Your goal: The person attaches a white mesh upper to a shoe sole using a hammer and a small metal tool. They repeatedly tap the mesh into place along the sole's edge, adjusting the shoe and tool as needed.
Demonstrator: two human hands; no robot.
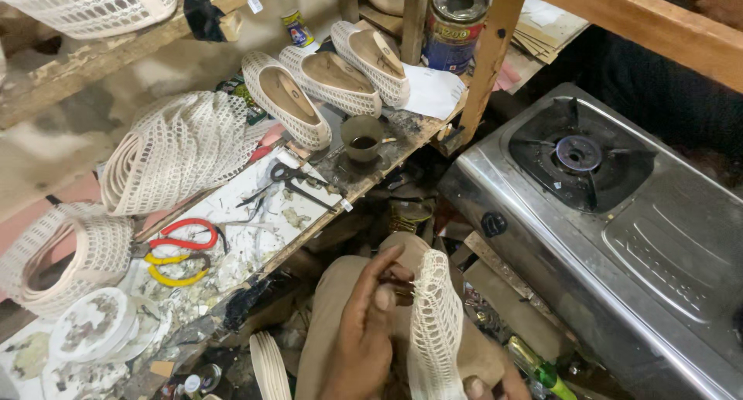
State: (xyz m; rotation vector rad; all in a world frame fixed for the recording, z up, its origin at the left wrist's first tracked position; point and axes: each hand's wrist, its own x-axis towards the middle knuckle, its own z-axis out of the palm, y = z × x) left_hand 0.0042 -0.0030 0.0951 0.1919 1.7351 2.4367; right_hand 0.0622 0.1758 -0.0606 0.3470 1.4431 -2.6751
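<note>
A white mesh shoe upper (435, 322) stands on my lap, over my tan trousers (329, 307). My left hand (365, 326) is closed against its left edge, fingertips pinched on the mesh and on a small dark object I cannot identify. My right hand (489, 386) shows only at the bottom edge, thumb and fingers gripping the lower end of the same mesh upper.
A steel gas stove (619, 214) fills the right side. The messy workbench (294, 214) holds three white mesh shoes (325, 78), a cup of dark liquid (362, 137), black scissors (290, 179), red and yellow scissors (182, 249), mesh rolls (178, 148) and a tin can (455, 24).
</note>
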